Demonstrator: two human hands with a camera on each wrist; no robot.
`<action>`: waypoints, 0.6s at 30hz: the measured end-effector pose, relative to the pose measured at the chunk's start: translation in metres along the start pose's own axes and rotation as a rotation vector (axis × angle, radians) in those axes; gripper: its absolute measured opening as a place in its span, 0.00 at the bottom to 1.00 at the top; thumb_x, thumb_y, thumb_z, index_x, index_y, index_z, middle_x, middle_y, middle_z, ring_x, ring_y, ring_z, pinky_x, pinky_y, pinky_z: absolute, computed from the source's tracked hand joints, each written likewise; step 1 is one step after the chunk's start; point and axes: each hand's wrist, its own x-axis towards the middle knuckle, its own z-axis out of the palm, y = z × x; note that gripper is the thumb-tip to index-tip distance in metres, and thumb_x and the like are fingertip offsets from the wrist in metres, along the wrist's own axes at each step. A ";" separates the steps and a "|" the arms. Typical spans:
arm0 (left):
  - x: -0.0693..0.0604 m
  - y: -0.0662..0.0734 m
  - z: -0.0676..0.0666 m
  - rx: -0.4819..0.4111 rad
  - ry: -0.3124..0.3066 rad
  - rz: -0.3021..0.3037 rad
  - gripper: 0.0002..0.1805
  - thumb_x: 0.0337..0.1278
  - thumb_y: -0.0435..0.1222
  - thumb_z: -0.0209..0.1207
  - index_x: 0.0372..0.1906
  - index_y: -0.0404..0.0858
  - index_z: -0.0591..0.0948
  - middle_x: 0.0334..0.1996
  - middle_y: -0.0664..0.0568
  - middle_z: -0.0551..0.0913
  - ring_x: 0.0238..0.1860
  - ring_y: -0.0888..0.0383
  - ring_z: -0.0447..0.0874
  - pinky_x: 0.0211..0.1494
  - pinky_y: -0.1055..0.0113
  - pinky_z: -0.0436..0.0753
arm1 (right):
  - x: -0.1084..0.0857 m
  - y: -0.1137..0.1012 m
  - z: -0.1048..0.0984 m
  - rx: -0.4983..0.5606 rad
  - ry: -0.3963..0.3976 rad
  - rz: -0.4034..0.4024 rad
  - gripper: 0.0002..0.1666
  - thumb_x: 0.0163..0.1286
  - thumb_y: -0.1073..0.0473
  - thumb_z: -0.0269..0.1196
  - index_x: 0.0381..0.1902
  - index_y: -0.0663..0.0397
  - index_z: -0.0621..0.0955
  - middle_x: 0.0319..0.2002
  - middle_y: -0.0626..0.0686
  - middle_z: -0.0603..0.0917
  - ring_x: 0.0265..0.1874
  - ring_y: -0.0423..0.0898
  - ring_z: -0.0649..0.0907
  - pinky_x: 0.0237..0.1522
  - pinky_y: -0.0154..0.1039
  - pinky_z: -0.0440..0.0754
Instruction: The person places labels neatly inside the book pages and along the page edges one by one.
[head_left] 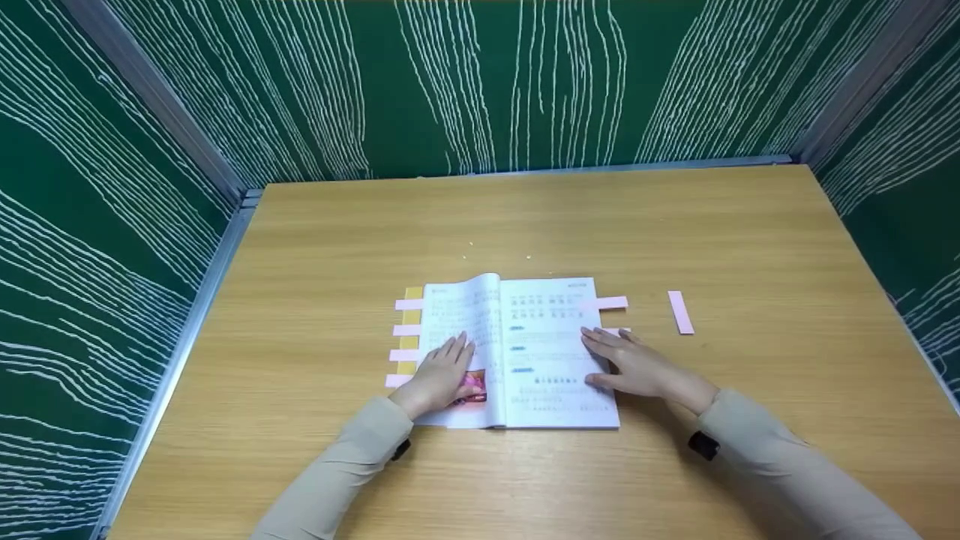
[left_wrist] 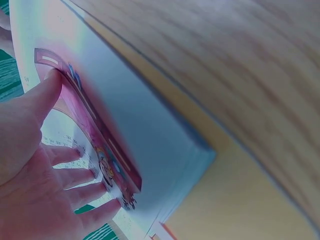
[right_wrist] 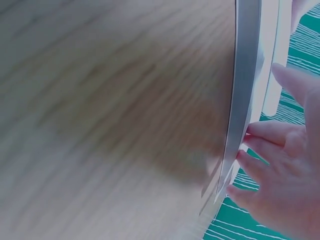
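Note:
An open book (head_left: 551,409) lies on the table, its left page arching up near the spine. My left hand (head_left: 436,381) rests on the left page with its fingers stretched out. In the left wrist view, the thumb touches a pink-and-red picture (left_wrist: 90,120) printed there. At the right page's outer edge lies my right hand (head_left: 637,369), fingers extended and the fingertips on the paper. Several pink paper strips (head_left: 405,330) stick out from the left side over a yellow cover edge (head_left: 409,343). On the right, a pink strip (head_left: 613,302) juts out; another is partly hidden by the right hand.
A loose pink strip (head_left: 681,312) lies on the wooden table (head_left: 360,232), right of the book. Tiny white scraps (head_left: 528,257) are scattered beyond the book. Green walls with white wavy lines (head_left: 495,90) stand behind and at both sides of the table.

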 end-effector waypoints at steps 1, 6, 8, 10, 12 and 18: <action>0.000 0.000 0.000 -0.001 -0.003 -0.003 0.42 0.55 0.53 0.50 0.65 0.30 0.53 0.66 0.36 0.50 0.66 0.42 0.48 0.64 0.51 0.56 | 0.000 0.000 0.000 0.002 0.002 -0.005 0.42 0.61 0.43 0.55 0.63 0.67 0.60 0.64 0.63 0.59 0.62 0.60 0.59 0.60 0.62 0.48; 0.000 0.000 0.000 -0.006 -0.012 -0.008 0.41 0.56 0.52 0.50 0.66 0.30 0.52 0.66 0.36 0.49 0.66 0.43 0.47 0.65 0.52 0.54 | 0.000 0.001 -0.002 0.015 -0.005 -0.003 0.42 0.61 0.43 0.56 0.63 0.67 0.60 0.64 0.62 0.58 0.62 0.60 0.59 0.60 0.62 0.47; 0.000 0.000 0.000 -0.007 -0.007 -0.006 0.41 0.55 0.52 0.50 0.66 0.30 0.52 0.66 0.36 0.49 0.66 0.43 0.47 0.65 0.52 0.53 | 0.001 0.001 -0.002 0.015 -0.010 0.005 0.42 0.60 0.43 0.56 0.63 0.66 0.59 0.64 0.62 0.58 0.63 0.60 0.58 0.60 0.61 0.46; 0.000 0.000 -0.001 0.001 -0.002 -0.002 0.42 0.55 0.53 0.49 0.66 0.30 0.53 0.66 0.36 0.49 0.66 0.42 0.47 0.65 0.52 0.54 | 0.002 0.001 -0.002 0.018 -0.010 0.010 0.43 0.60 0.42 0.55 0.63 0.65 0.59 0.65 0.61 0.58 0.63 0.60 0.58 0.61 0.61 0.46; 0.000 0.000 -0.001 0.006 0.004 0.001 0.42 0.55 0.53 0.49 0.66 0.30 0.53 0.66 0.36 0.49 0.66 0.42 0.48 0.65 0.52 0.54 | 0.004 0.000 -0.001 0.019 -0.009 0.014 0.43 0.60 0.42 0.55 0.64 0.64 0.59 0.65 0.61 0.57 0.63 0.60 0.58 0.61 0.61 0.45; -0.001 0.000 -0.001 0.005 0.001 0.003 0.41 0.56 0.51 0.50 0.66 0.30 0.52 0.66 0.36 0.49 0.66 0.42 0.47 0.65 0.52 0.54 | 0.006 0.000 0.001 0.004 -0.019 0.022 0.45 0.60 0.40 0.55 0.64 0.63 0.58 0.65 0.60 0.56 0.63 0.59 0.57 0.61 0.61 0.44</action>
